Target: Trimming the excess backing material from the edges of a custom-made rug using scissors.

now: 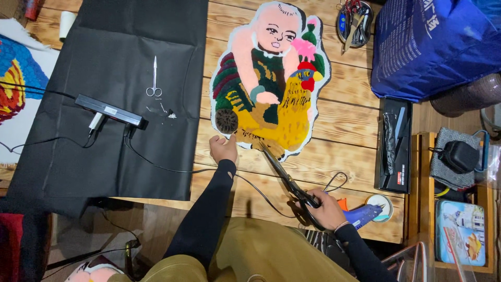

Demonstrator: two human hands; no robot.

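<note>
A tufted rug piece (pixel 271 78) shaped like a child holding a yellow rooster lies on the wooden table (pixel 344 151). My left hand (pixel 223 148) presses on the rug's lower left edge. My right hand (pixel 324 209) grips large black scissors (pixel 286 180), whose blades point up and left to the rug's bottom edge. Both arms wear black sleeves.
A black fabric sheet (pixel 120 94) covers the table's left, with small silver scissors (pixel 154 78) and a black bar-shaped device (pixel 110 111) with cables on it. A blue glue gun (pixel 365 214) lies by my right hand. At right are a blue bag (pixel 433 47), a black box (pixel 394 146) and a tool holder (pixel 355 21).
</note>
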